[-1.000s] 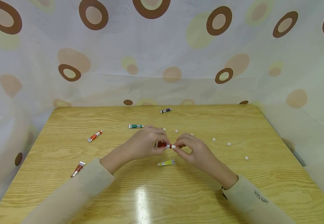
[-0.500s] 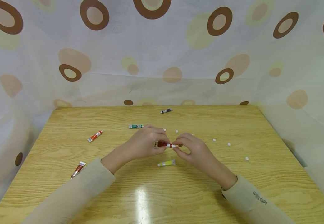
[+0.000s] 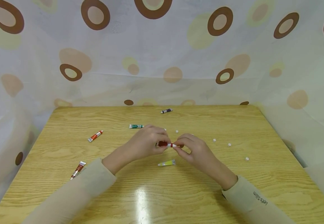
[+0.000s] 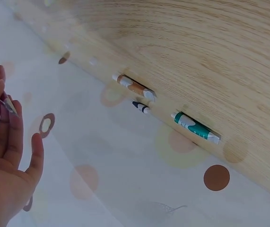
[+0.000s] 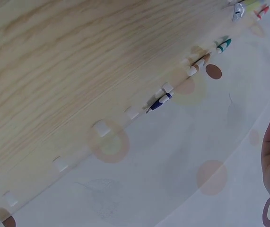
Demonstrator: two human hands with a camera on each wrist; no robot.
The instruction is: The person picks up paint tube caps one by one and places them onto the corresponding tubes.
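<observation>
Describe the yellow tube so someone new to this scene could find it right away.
Start at the wooden table and find the two hands meeting near its middle. The yellow tube lies flat just on the near side of them, below the red tube they hold. It is the only yellow-green tube; the others are red, green or dark.

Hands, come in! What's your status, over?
Left hand grips small red paint tube. Right hand pinches its white cap end. Yellow-green paint tube lies below, clear.
</observation>
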